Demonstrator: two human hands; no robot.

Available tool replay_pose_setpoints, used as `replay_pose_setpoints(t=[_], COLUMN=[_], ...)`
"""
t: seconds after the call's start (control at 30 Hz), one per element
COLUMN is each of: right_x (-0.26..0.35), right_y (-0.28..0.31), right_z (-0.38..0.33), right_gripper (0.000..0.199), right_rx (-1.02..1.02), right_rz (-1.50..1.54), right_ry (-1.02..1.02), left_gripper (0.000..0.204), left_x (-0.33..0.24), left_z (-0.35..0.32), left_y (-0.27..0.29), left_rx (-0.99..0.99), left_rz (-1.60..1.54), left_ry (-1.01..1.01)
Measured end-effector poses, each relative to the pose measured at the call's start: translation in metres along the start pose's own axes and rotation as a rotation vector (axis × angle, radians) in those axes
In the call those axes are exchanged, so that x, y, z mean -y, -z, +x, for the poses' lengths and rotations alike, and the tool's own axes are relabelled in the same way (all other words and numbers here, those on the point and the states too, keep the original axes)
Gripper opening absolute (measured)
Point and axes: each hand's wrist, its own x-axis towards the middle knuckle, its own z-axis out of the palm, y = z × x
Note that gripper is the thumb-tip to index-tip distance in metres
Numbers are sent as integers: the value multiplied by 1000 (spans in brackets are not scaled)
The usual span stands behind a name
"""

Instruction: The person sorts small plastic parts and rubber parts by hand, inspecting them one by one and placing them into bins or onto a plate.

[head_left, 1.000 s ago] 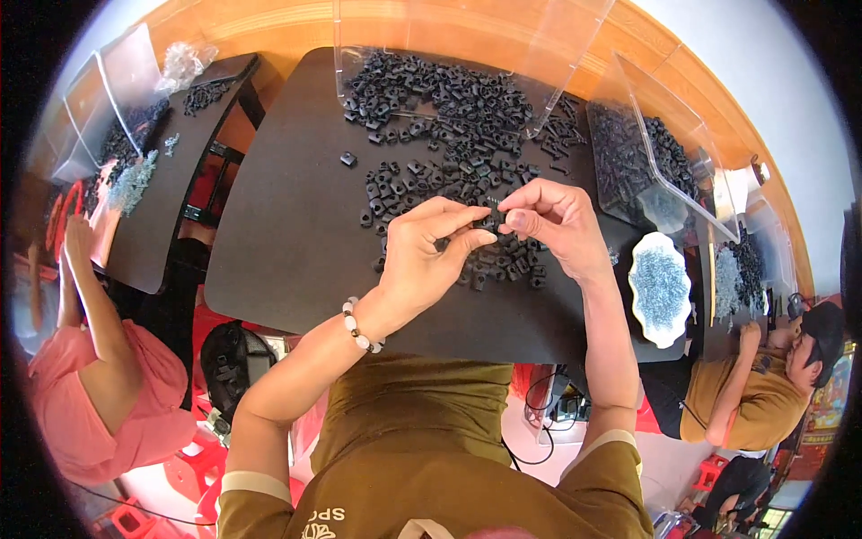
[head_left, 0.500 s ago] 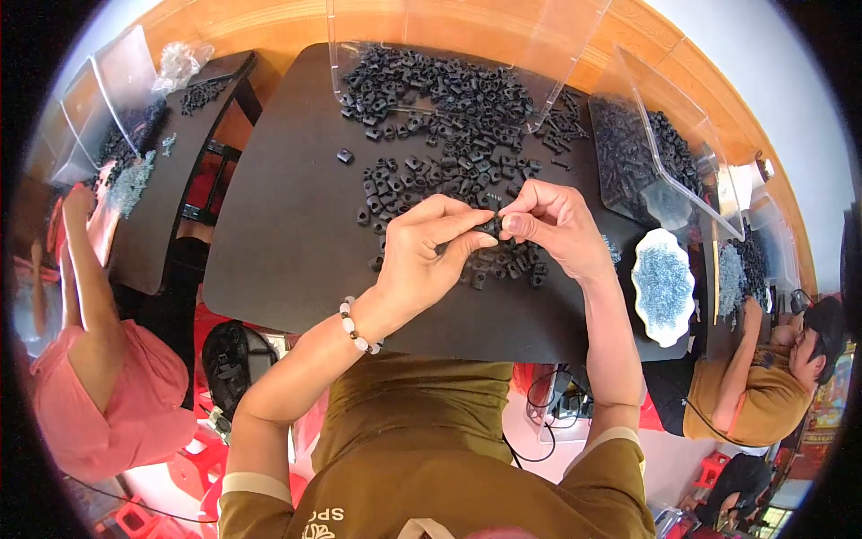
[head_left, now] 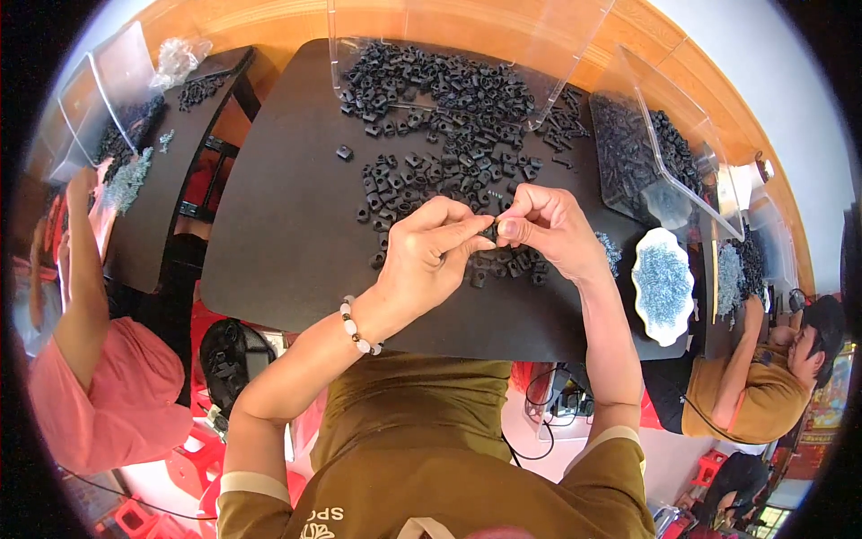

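My left hand (head_left: 431,247), with a beaded bracelet on the wrist, pinches a small black plastic part (head_left: 490,233) between thumb and fingertips. Close against it, my right hand (head_left: 552,232) is closed with thumb and forefinger pressed together at that part. Whatever the right fingers hold is too small and covered to make out. Beneath and beyond both hands, a loose spread of similar black parts (head_left: 409,184) lies on the dark table (head_left: 278,207). It runs into a denser heap (head_left: 440,85) at the far side.
To the right stands a white scalloped dish (head_left: 666,340) of tiny bluish-silver pieces (head_left: 663,283). Behind it a clear bin (head_left: 628,148) holds black parts. A clear plastic panel (head_left: 467,27) rises around the far heap. Other people sit at left (head_left: 117,386) and right (head_left: 754,386).
My fingertips have shifted slightly around the black part, and the right hand sits a little further left. The person at left has moved an arm.
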Motion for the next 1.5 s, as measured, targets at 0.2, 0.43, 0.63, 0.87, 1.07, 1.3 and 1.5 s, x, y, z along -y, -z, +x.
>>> replay_pose_setpoints(t=[0.2, 0.43, 0.63, 0.87, 1.07, 1.3, 1.5], right_x=[3, 3, -9, 0, 6, 3, 0], right_y=[-8, -10, -4, -17, -13, 5, -4], right_z=[-1, 1, 3, 1, 3, 0, 1], right_gripper=[22, 23, 19, 18, 16, 34, 48], right_rx=[-35, -28, 2, -73, -50, 4, 128], right_rz=[-93, -183, -82, -259, -75, -6, 82], right_ry=[23, -25, -66, -62, 13, 11, -32], left_gripper=[28, 32, 32, 28, 26, 25, 28], left_x=[0, 7, 6, 8, 6, -5, -4], left_z=[-1, -3, -4, -5, 0, 3, 5], left_y=[1, -1, -1, 0, -2, -1, 2], left_rx=[10, 20, 31, 41, -59, -74, -103], left_rz=[49, 92, 113, 215, 75, 40, 61], left_ry=[-32, -136, -187, -235, -91, -34, -101])
